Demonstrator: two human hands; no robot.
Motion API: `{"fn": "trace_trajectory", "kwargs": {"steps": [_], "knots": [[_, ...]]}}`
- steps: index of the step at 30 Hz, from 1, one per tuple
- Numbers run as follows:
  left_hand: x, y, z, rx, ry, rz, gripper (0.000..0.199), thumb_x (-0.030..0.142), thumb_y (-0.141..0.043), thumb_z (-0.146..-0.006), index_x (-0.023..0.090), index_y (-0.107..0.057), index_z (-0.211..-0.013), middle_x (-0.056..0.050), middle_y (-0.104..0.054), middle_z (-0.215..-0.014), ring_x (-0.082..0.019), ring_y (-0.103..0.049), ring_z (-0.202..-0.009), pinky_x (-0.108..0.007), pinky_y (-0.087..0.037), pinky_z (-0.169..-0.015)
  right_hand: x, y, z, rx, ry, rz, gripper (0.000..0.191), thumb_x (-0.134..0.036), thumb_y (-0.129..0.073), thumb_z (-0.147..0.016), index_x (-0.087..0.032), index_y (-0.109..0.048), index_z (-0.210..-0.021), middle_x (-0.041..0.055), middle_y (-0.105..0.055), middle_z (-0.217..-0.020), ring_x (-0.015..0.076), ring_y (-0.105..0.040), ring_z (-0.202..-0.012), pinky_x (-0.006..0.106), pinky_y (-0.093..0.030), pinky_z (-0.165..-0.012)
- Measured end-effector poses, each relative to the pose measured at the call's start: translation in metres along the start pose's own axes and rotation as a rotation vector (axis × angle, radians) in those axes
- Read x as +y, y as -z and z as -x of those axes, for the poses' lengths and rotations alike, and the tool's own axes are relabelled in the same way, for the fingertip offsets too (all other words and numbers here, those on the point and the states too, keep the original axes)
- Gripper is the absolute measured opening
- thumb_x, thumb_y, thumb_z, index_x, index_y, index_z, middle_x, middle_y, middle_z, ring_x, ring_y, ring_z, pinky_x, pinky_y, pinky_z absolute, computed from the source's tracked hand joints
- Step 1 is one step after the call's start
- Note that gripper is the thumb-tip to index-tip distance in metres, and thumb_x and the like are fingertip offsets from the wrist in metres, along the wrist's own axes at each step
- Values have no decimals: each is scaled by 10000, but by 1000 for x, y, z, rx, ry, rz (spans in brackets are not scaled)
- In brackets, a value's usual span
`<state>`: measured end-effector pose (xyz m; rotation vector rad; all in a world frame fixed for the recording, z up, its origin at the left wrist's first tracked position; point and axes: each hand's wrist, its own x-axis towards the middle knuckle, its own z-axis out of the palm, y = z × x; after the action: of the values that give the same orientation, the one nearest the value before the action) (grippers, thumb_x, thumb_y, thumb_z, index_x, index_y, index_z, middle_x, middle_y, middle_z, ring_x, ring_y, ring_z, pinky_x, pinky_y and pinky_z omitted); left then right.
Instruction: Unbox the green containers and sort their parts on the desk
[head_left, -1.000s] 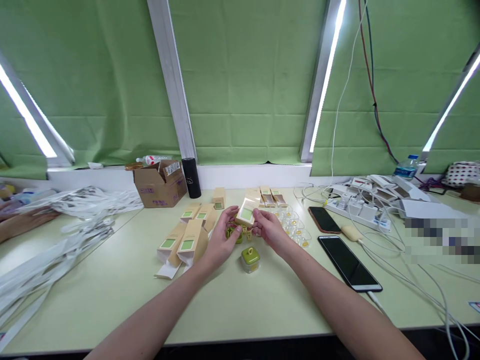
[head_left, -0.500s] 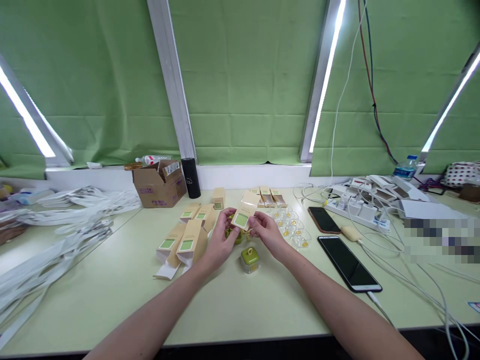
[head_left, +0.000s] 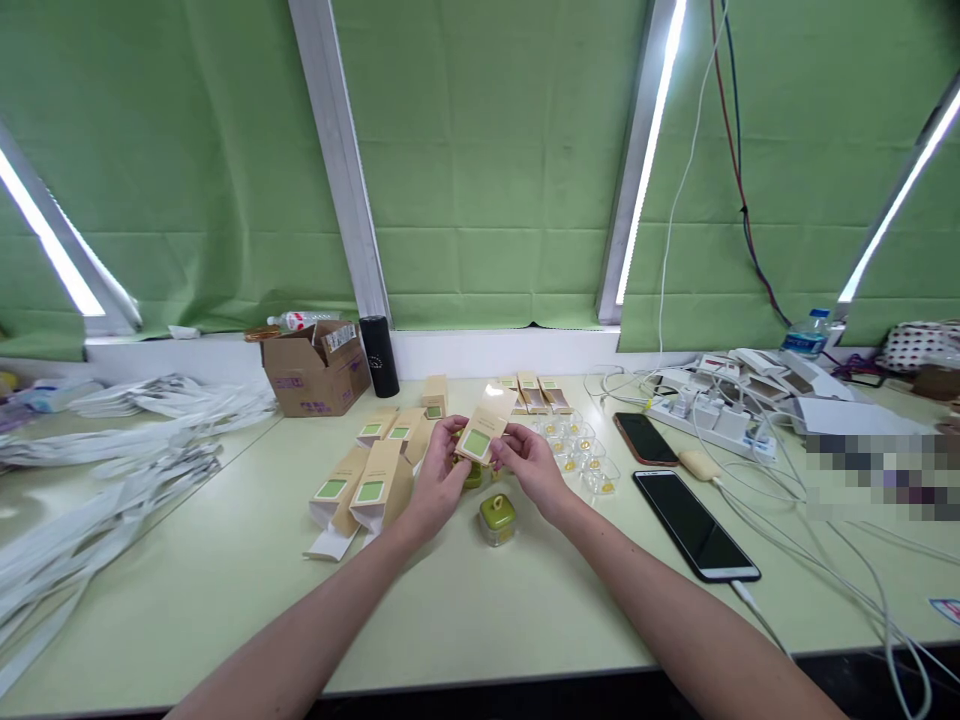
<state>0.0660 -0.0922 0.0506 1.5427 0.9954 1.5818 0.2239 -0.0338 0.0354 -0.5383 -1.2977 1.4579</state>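
Observation:
Between my two hands I hold a tan paper box with a green window on its face. My left hand grips its left edge, and my right hand pinches its right edge. Just below sits a small clear jar with a green lid, a ring-shaped knob on top. More green lids lie partly hidden behind my left fingers. Several similar tan boxes rest to the left, some with flaps hanging out. Clear cups with yellow centres stand to the right of my right hand.
Two phones lie on the right among white cables and a loaded power strip. White strips cover the table's left side. A cardboard box and a black cylinder stand at the back. More tan boxes stand behind my hands.
The box in my hands has tilted slightly and shifted a little left, its face now showing more. My right fingers have moved a bit along its edge. A person's hand at the far left has gone from view.

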Motion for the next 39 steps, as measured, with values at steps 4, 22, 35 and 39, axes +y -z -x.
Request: {"fn": "trace_trajectory", "kwargs": {"steps": [4, 22, 35, 39], "knots": [[-4, 3, 0, -15, -3, 15, 487, 119, -612, -772, 249, -508, -1230, -46, -604, -1193, -208, -614, -1111, -338, -513, -936, 0, 0, -1, 28, -15, -11, 556, -636, -884, -704, -200, -722, -1009, 25, -763, -749, 174, -683, -659, 323, -581, -675], [-1, 0, 3, -7, -85, -133, 384, 419, -597, -1007, 234, -512, -1332, -115, -604, -1384, -250, -623, -1238, -404, -529, -1050, 5, 2, -1, 19, -37, -84, 548, -590, -908, -704, -181, -727, -1021, 35, -775, -798, 162, -698, -679, 296, -560, -675], [-10, 6, 4, 1, -128, -278, 687, 83, -491, -818, 262, -510, -1481, -104, -593, -1451, -251, -609, -1250, -409, -554, -1004, -4, 4, -1, 16, -144, -277, 518, -606, -915, -709, -165, -743, -921, 56, -759, -758, 139, -691, -655, 241, -554, -620], [-4, 8, 5, 126, -283, -544, 691, 22, -506, -776, 244, -516, -1430, -108, -599, -1332, -255, -590, -1198, -457, -530, -1028, -8, 1, 1, 34, -158, -314, 500, -573, -941, -692, -179, -718, -905, 57, -763, -785, 149, -699, -680, 244, -551, -616]]}}
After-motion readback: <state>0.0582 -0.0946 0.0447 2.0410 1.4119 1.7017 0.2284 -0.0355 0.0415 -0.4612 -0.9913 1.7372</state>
